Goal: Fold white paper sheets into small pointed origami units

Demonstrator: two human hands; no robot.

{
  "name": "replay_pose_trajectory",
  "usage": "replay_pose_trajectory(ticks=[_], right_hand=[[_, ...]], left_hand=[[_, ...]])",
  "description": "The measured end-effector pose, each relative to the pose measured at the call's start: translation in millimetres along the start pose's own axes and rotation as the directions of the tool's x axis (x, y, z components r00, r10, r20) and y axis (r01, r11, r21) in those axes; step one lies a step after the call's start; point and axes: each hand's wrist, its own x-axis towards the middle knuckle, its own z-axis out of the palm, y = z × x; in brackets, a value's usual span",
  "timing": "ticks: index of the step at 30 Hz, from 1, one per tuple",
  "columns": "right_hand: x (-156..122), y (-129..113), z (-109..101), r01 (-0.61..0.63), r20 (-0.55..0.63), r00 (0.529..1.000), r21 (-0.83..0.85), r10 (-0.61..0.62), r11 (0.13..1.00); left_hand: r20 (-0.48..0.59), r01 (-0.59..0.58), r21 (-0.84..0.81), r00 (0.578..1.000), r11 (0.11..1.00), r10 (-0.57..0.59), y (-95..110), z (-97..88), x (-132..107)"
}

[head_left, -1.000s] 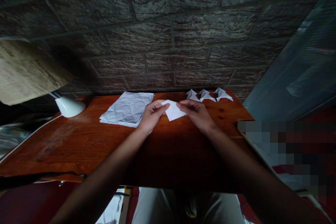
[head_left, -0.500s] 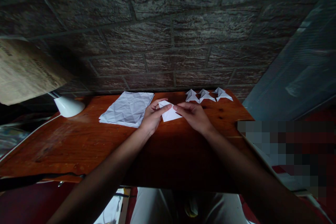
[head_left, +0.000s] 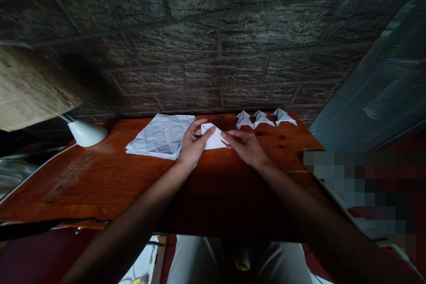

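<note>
A small folded piece of white paper (head_left: 214,141) is held up above the wooden table, between my two hands. My left hand (head_left: 193,144) grips its left side, thumb across the front face and fingers behind. At its right edge, my right hand (head_left: 244,144) pinches the paper between thumb and fingers. Just left of my left hand lies a stack of creased white sheets (head_left: 161,136). Beyond my right hand, three folded paper figures (head_left: 263,118) stand in a row near the wall.
A lamp with a white base (head_left: 87,133) and a printed paper shade (head_left: 31,91) stands at the left of the wooden table (head_left: 83,182). A stone-block wall (head_left: 186,40) runs along the back. A white cable (head_left: 41,168) crosses the left side.
My left thumb has shifted slightly on the folded paper, and my right thumb has moved from its middle toward the right edge. The paper's tilt has changed a little.
</note>
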Motion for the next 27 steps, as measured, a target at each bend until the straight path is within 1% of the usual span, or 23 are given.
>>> replay_pose_trajectory(ticks=[1,3,6,8,10,13,15,18,22,24,27], right_hand=[[-0.1,0.4,-0.4,0.005,0.008,1.0,-0.015,-0.005,1.0],[-1.0,-0.2,-0.7,0.049,-0.002,0.999,-0.057,-0.049,0.997],[-2.8,-1.4,0.2,0.13,-0.025,0.991,-0.136,-0.135,0.982],[-3.4,-1.0,1.2,0.145,-0.023,0.988,-0.154,-0.15,0.977],[-3.1,-0.2,2.2,0.121,-0.007,0.992,-0.118,-0.122,0.986],[-2.0,-0.6,3.1,0.068,0.01,0.998,-0.028,-0.068,0.997],[-1.5,-2.1,3.7,0.066,0.008,0.998,-0.001,-0.066,0.998],[-1.3,-3.1,5.4,0.065,-0.007,0.998,0.021,-0.065,0.998],[-0.5,3.4,8.5,0.041,-0.06,0.997,0.026,-0.039,0.999],[0.2,7.7,9.4,0.033,-0.085,0.996,0.017,-0.032,0.999],[0.8,9.9,9.1,0.011,-0.089,0.996,0.026,-0.008,1.0]], left_hand=[[-0.005,-0.006,0.006,1.0,1.0,0.006,-0.2,0.1,-0.3],[0.022,0.024,0.003,0.999,1.0,-0.024,-0.3,0.6,-1.0],[0.106,0.137,-0.015,0.985,0.99,-0.135,-1.1,1.0,-1.8],[0.126,0.187,-0.034,0.975,0.982,-0.182,-2.3,0.1,-1.7],[0.115,0.168,-0.041,0.98,0.985,-0.163,-3.4,-1.5,-1.2],[0.116,0.082,-0.015,0.99,0.997,-0.08,-4.0,-2.8,-0.7],[0.13,0.066,-0.016,0.989,0.998,-0.064,-3.4,-1.5,-1.3],[0.128,0.116,-0.076,0.986,0.99,-0.105,-1.7,3.3,-3.0],[0.134,0.213,-0.173,0.972,0.962,-0.192,-1.9,8.6,-5.0],[0.141,0.245,-0.187,0.965,0.951,-0.221,-3.8,9.3,-5.4],[0.115,0.269,-0.199,0.961,0.942,-0.25,-6.7,8.5,-5.1]])
